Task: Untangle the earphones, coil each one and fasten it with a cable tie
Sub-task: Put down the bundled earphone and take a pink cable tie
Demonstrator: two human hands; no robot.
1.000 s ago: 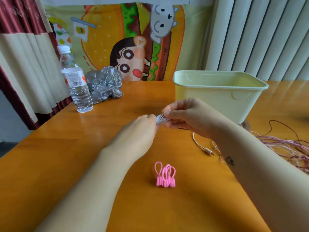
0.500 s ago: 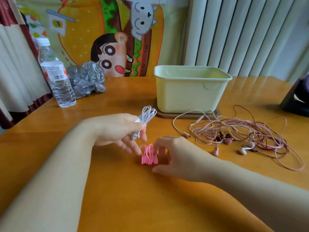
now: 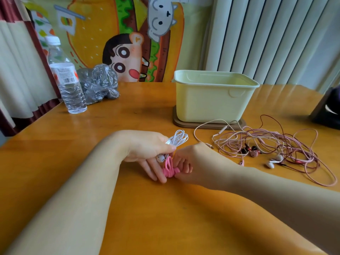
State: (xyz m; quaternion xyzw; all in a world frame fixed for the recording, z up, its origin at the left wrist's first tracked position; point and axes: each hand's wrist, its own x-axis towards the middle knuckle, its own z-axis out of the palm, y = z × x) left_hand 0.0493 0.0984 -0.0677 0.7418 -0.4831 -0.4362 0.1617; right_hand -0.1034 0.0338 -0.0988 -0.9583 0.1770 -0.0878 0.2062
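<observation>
My left hand has the white earphone gathered into a narrow coil, pinched between thumb and forefinger at about its middle. The loops fan out up and to the right, away from me. One earbud hangs out of the lower end against my palm. So the coil's long axis runs on a slant from my palm toward the yellow tub. The part I need to bind is the waist right at my thumb. The bunch of pink cable ties lies just below that waist on the desk, wedged between my two hands. My left hand's lower fingers stretch down along its left side, touching it. My right hand comes in from the right, fingers curled onto the bunch as if picking one tie loose. I can't tell from here whether a single tie is separated yet. The right hand is the free one and nearest the ties, so I judge it should lift the tie. The way up to the pinch is short, straight up and a touch left. The tie would need to wrap across the coil's axis, just beside my thumb, while the left hand keeps the loops from springing open. The tangle of pink and red earphones lies well apart to my right, not yet sorted.
</observation>
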